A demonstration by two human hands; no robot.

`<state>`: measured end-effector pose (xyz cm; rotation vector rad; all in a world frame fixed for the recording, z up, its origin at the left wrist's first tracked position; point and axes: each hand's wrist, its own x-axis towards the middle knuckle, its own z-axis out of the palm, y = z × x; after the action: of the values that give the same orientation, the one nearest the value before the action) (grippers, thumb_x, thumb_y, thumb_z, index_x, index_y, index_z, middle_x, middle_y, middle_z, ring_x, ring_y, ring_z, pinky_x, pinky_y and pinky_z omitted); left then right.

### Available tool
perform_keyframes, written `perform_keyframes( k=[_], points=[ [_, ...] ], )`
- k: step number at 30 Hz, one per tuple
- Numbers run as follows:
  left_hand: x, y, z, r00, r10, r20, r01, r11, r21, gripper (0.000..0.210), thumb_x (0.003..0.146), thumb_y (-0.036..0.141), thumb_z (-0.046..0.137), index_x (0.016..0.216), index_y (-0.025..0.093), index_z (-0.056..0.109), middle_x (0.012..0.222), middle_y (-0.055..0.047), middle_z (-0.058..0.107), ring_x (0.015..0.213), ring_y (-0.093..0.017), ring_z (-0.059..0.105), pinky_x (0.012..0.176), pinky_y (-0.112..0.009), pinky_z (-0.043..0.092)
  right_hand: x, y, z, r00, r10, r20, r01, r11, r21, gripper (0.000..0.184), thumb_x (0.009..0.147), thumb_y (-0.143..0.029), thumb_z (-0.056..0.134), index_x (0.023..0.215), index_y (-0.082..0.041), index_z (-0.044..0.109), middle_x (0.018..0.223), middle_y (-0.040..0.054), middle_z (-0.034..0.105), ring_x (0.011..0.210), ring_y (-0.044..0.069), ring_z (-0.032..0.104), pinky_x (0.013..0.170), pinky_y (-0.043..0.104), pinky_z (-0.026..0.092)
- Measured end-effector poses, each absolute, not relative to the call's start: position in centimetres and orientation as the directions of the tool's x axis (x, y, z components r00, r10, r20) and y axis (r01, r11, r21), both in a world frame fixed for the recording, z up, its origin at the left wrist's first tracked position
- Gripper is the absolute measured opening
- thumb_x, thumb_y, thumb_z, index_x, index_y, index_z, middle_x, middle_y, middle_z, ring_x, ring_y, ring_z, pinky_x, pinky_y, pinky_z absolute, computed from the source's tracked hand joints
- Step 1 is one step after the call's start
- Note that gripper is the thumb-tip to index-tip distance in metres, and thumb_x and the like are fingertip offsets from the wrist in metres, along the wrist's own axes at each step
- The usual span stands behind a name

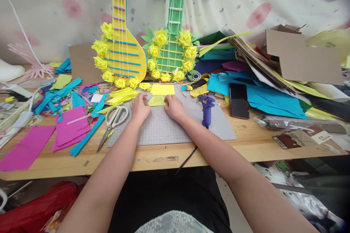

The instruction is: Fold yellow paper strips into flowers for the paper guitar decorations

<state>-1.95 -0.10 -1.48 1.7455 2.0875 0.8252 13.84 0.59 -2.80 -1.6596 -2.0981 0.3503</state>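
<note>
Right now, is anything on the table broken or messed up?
Yes, a little. The wooden table has a rough, scraped-looking patch near its front edge, unlike the smoother wood around it. On the left, colored paper scraps lie jumbled in a heap.

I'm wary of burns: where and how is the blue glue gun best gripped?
Best take the glue gun by its handle, probably from the right: the handle extends toward the near side, while the nozzle faces left, away from that approach.
</note>
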Motion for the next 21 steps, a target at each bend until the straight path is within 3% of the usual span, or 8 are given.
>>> perform_keyframes(
  k=[4, 7, 13, 21],
  points=[
    [-2.0, 1.1, -0.9, -0.204, 0.977, 0.053, 0.709, 0.111, 0.697, 0.04, 0.073, 0.021, 0.052, 0.113, 0.019, 0.05, 0.107, -0.006, 0.063, 0.089, -0.017, 0.059, 0.082, -0.03, 0.042, 14.1, 0.6, -3.0, -0.157, 0.967, 0.2, 0.804, 0.242, -0.544, 0.024, 0.075, -0.012, 0.039, 0.093, -0.018, 0.054, 0.094, 0.0076, 0.056, 0.085, 0.018, 0.051, 0.076, 0.03, 0.04],
    [-2.0, 2.3, -0.2, -0.173, 0.984, -0.032, 0.707, 0.147, 0.692, 0.048, 0.07, 0.028, 0.06, 0.115, 0.017, 0.048, 0.103, -0.007, 0.065, 0.089, -0.019, 0.06, 0.079, -0.03, 0.043, 14.5, 0.5, -2.8, -0.081, 0.965, 0.25, 0.731, 0.228, -0.643, 0.033, 0.072, -0.009, 0.034, 0.1, -0.016, 0.049, 0.098, 0.008, 0.054, 0.091, 0.018, 0.05, 0.079, 0.03, 0.04],
    [-1.9, 3.8, 1.4, -0.055, 0.98, -0.191, 0.656, 0.18, 0.733, 0.061, 0.06, 0.02, 0.069, 0.116, 0.016, 0.044, 0.095, -0.007, 0.065, 0.071, -0.015, 0.061, 0.066, -0.027, 0.044, 15.4, 0.4, -2.2, 0.039, 0.966, 0.257, 0.665, 0.166, -0.728, 0.037, 0.067, -0.006, 0.03, 0.099, -0.017, 0.044, 0.102, 0.0087, 0.052, 0.097, 0.016, 0.048, 0.085, 0.028, 0.04],
    [-1.5, 3.2, 2.3, 0.239, 0.932, -0.275, 0.524, 0.114, 0.844, 0.028, 0.058, 0.011, 0.062, 0.083, 0.021, 0.055, 0.071, 0.003, 0.059, 0.053, -0.008, 0.05, 0.053, -0.021, 0.039, 15.5, 0.4, -2.2, 0.08, 0.969, 0.235, 0.673, 0.121, -0.729, 0.039, 0.069, -0.007, 0.031, 0.103, -0.022, 0.043, 0.102, 0.0065, 0.055, 0.097, 0.018, 0.052, 0.083, 0.032, 0.043]
  ],
)
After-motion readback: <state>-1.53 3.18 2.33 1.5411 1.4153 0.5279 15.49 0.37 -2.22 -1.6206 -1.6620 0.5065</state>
